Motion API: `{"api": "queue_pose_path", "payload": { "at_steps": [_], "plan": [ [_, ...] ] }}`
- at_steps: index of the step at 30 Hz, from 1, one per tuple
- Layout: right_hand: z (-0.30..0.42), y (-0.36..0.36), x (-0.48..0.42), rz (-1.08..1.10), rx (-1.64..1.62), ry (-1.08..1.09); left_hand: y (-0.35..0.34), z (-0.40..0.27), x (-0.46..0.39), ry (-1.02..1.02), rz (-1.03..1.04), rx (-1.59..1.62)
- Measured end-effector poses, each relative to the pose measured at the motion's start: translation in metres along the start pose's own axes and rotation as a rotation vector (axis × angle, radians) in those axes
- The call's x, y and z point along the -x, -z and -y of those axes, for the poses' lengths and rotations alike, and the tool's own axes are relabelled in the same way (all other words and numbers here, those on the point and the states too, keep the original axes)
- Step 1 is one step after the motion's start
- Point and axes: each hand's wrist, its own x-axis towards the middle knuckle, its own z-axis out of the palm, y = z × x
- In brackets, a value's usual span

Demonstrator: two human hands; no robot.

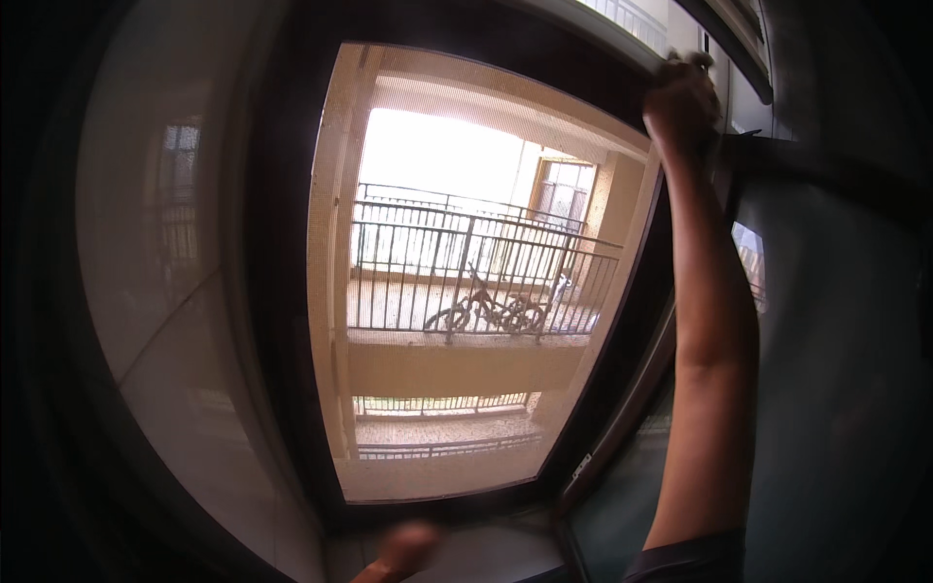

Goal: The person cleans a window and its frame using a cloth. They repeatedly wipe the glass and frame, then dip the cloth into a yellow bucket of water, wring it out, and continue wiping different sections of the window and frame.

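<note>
A dark-framed window (280, 306) with a mesh screen stands before me. My right hand (684, 109) is raised to the upper right corner of its frame, the arm stretched up. The fingers are bent around a dark, crumpled thing that looks like a cloth (689, 69); shadow hides its details. Low down, my left hand (412, 546) is blurred, near the bottom of the frame and above the tiled sill (496, 550). Whether it holds anything does not show.
A glass window sash (824, 350) stands swung inward at the right. Pale wall tiles (160, 291) line the left. A slatted fixture (743, 44) is at the upper right. Beyond the mesh are a metal railing (408, 270) and a bicycle (496, 310).
</note>
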Motion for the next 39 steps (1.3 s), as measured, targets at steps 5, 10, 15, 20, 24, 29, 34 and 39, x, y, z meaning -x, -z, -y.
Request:
{"api": "queue_pose_path", "payload": {
  "at_steps": [5, 10, 15, 20, 24, 29, 34, 39],
  "plan": [
    [-0.099, -0.049, -0.01, 0.248, -0.04, -0.163, -0.014, -0.004, -0.001, -0.024, 0.092, 0.102],
    [-0.056, -0.027, 0.033, 0.045, 0.444, 0.042, -0.015, 0.002, -0.001, -0.025, 0.09, 0.091],
    [-0.056, -0.067, 0.089, -0.198, 0.232, -0.009, -0.025, -0.002, -0.003, -0.051, 0.16, 0.089],
    [-0.059, -0.088, 0.093, -0.113, -0.58, -0.296, -0.023, 0.005, 0.005, -0.038, 0.165, 0.112],
    [-0.068, -0.099, 0.068, -0.217, -0.535, -0.207, -0.021, 0.013, 0.006, -0.06, 0.17, 0.106],
    [-0.016, -0.084, 0.042, -0.175, -0.534, -0.591, -0.005, 0.016, 0.023, 0.016, 0.132, 0.076],
    [0.04, -0.093, 0.044, -0.335, -0.358, -0.351, -0.001, 0.013, 0.006, -0.084, 0.11, 0.115],
    [0.193, 0.004, 0.076, -0.203, -0.834, 0.179, 0.002, 0.01, 0.014, -0.025, 0.049, 0.119]
  ]
}}
